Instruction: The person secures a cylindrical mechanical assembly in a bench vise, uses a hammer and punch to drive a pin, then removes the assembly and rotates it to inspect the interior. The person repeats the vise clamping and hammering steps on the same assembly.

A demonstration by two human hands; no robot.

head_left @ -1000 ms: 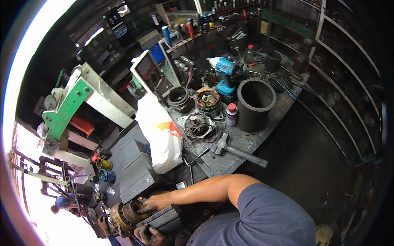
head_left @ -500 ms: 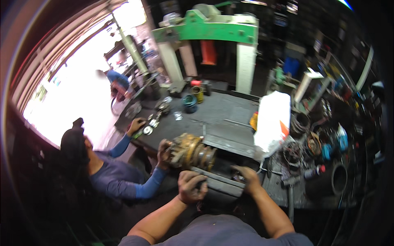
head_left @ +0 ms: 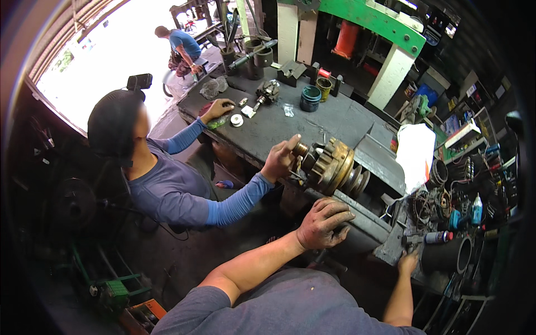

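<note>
A rotor-like machine part, with brown teeth and shiny rings, lies across the metal channel on the bench. Just in front of the channel's near edge is my left hand, its fingers loosely bent and the thumb apart, with nothing visible in it. Far to the right, my right hand is closed around the handle of a hammer, whose head lies at the bench edge. A co-worker's hand touches the threaded shaft end of the rotor part.
The co-worker sits at left, other hand on the bench. Farther back are a teal tin, a yellow tin and a smaller rotor. A pipe and spray can lie right; a green press frame stands behind.
My right hand has left the channel area and moved right onto the hammer handle. My left hand stays near the channel. The view has turned, and the co-worker's near hand has shifted to the shaft end.
</note>
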